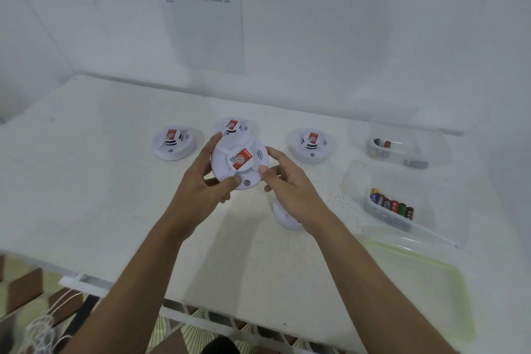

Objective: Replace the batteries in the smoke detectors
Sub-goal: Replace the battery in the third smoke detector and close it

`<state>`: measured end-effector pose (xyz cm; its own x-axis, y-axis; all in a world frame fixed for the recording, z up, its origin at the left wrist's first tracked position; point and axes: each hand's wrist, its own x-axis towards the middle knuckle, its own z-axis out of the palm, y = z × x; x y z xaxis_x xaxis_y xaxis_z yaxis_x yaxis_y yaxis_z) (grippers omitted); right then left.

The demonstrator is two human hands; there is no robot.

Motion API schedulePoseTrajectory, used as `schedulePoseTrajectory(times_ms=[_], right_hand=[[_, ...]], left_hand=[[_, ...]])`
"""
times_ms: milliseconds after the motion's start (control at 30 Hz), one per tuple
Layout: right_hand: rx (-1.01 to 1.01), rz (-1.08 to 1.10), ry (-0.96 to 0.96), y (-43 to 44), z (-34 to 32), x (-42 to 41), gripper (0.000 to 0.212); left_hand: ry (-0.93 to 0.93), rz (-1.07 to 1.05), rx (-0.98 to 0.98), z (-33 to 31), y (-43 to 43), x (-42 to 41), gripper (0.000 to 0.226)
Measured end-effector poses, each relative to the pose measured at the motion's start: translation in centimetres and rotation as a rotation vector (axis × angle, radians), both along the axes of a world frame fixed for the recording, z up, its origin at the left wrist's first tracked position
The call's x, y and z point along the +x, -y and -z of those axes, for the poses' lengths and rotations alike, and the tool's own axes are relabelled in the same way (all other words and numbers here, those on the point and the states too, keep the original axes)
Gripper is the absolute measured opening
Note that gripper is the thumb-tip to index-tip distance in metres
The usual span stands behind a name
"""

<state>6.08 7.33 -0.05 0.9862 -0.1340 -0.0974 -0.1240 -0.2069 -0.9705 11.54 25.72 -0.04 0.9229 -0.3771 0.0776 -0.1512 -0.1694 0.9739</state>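
Observation:
A white round smoke detector [240,162] with a red sticker is held above the table between both hands. My left hand [205,184] grips its left rim, thumb on the front edge. My right hand [287,178] grips its right rim, thumb on the face. Three more detectors stand on the table: one at the left [173,142], one behind the held one [234,125], one at the right [312,145]. A white round part [286,217] lies on the table, partly hidden under my right wrist. A clear box [399,214] holds several batteries [390,204].
A second clear box [402,144] at the far right holds a few batteries. A clear lid with a green rim [425,282] lies at the near right. A printed sheet [201,8] hangs on the wall. The table's front edge [172,299] runs below my forearms.

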Motion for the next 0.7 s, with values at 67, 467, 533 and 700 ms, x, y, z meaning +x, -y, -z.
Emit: schedulePoseTrajectory(times_ms=[67, 467, 533, 700], right_hand=[[0.001, -0.003, 0.002, 0.1, -0.1, -0.1, 0.043], [0.0, 0.01, -0.008, -1.4, 0.2, 0.6, 0.044], [0.0, 0.025, -0.012, -1.8, 0.2, 0.8, 0.043], [-0.016, 0.046, -0.028, -3.4, 0.7, 1.3, 0.044]], left_hand=[[0.005, 0.004, 0.002, 0.0, -0.2, 0.0, 0.074], [0.025, 0.016, 0.043, -0.5, -1.4, 0.6, 0.071], [0.027, 0.02, 0.056, -0.1, -1.8, 0.9, 0.071], [0.074, 0.014, 0.151, 0.7, -2.9, 2.2, 0.07]])
